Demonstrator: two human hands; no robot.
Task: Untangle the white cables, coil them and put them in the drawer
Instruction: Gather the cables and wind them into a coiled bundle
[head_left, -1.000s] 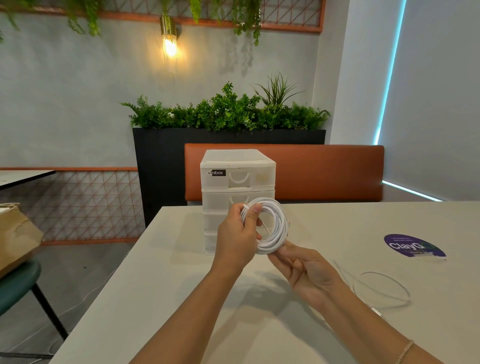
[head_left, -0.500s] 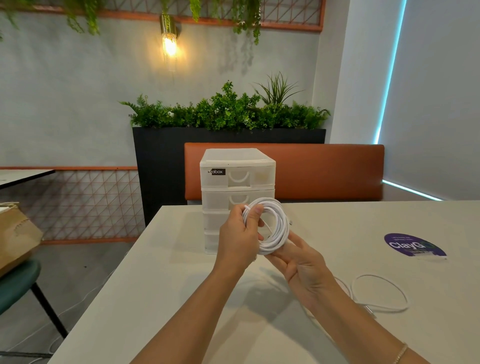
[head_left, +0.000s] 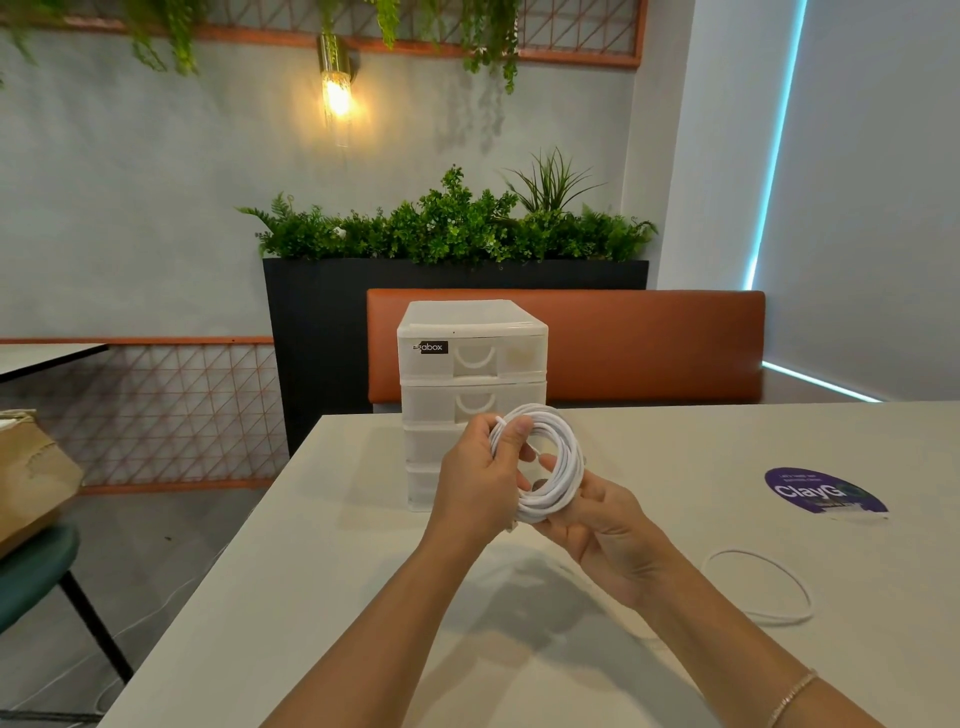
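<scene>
nearest the camera, two bare forearms reach out over the pale beige table top (head_left: 311, 597), the right one wearing a thin bracelet (head_left: 789, 693) at the wrist. to the right on the table lies a loose loop of thin white cable (head_left: 795, 579), apart from both hands. above the table, the right hand (head_left: 605, 530) is palm up with its fingers curled under the lower edge of a round coil of white cable (head_left: 550, 462), cradling it from below. the left hand (head_left: 480, 480) grips the coil's left side, thumb pressed over the strands near the top and fingers wrapped behind them. the coil stands roughly upright between the two hands. farther right on the table is a round purple sticker (head_left: 823, 491). just beyond the hands stands a translucent white plastic drawer unit (head_left: 470, 364) with all its drawers pushed in. behind the table runs an orange padded bench back (head_left: 649, 343), then a black planter of green foliage (head_left: 452, 228), and a lit wall lamp (head_left: 336, 93) on the grey wall.
</scene>
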